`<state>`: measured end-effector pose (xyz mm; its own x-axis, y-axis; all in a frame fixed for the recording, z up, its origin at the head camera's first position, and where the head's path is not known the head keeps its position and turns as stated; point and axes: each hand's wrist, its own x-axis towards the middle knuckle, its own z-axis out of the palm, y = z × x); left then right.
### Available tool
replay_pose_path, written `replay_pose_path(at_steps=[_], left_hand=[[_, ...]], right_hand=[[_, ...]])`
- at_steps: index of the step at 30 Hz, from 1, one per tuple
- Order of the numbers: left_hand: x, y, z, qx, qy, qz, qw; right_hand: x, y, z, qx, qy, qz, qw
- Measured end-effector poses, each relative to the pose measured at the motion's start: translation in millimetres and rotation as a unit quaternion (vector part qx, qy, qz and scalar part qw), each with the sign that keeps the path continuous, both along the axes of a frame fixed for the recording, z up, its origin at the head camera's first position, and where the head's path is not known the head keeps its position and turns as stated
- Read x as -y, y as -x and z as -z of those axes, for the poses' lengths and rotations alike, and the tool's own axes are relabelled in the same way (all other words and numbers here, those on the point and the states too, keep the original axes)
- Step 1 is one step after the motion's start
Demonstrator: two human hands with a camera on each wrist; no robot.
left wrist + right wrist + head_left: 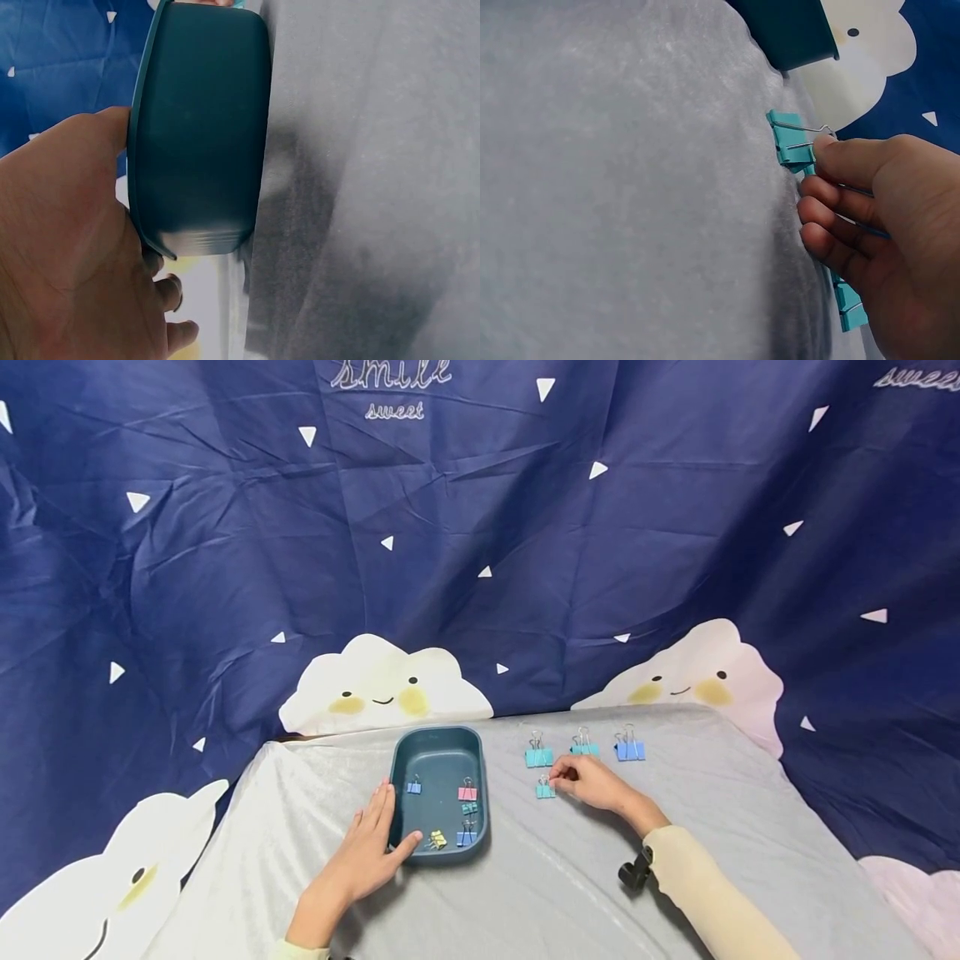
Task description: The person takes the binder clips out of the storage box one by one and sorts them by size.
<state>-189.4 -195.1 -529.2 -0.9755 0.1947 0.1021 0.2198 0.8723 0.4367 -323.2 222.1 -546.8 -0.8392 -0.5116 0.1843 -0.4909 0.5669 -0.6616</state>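
Note:
My right hand (588,783) pinches the wire handle of a small teal binder clip (545,791) on the grey cloth. The right wrist view shows thumb and index finger at the wire of this clip (786,139), other fingers bent below. Just beyond it, a row holds a larger teal clip (538,758), another teal clip (585,749) partly behind the hand, and a blue clip (630,751). My left hand (367,843) rests against the dark teal tray (438,858), fingers straight along its left rim and thumb over the front corner.
Inside the tray lie a small blue clip (414,787), a pink clip (467,793), a small teal clip (469,808), yellow clips (438,839) and another blue clip (467,837). A navy curtain with white clouds (386,693) hangs behind the cloth-covered table (525,902).

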Motion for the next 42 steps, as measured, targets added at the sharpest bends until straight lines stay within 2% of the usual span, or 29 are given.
replay_pose_path(at_steps=[9, 16, 23, 30, 36, 42], left_hand=[[1, -0.3, -3.1, 0.008, 0.002, 0.001, 1.0], [2, 1.6, -3.0, 0.0, 0.004, 0.0, 1.0], [3, 1.2, -4.4, 0.004, 0.002, 0.0, 1.0], [4, 1.0, -8.0, 0.015, 0.003, 0.001, 0.9999], [4, 1.4, -9.6, 0.019, 0.001, 0.002, 0.9998], [3, 2.2, -9.8, 0.017, -0.003, 0.006, 0.9998]], right_hand=[[7, -0.3, -17.5, 0.011, 0.01, 0.014, 1.0], [20, -0.4, -38.4, -0.047, -0.015, 0.005, 0.999], [40, -5.8, -61.5, -0.086, -0.022, -0.022, 0.996], [64, -8.8, -80.9, -0.098, -0.05, -0.042, 0.993], [88, -9.3, -97.0, -0.115, -0.077, -0.084, 0.987], [111, -6.4, -106.2, -0.123, -0.114, -0.118, 0.979]])
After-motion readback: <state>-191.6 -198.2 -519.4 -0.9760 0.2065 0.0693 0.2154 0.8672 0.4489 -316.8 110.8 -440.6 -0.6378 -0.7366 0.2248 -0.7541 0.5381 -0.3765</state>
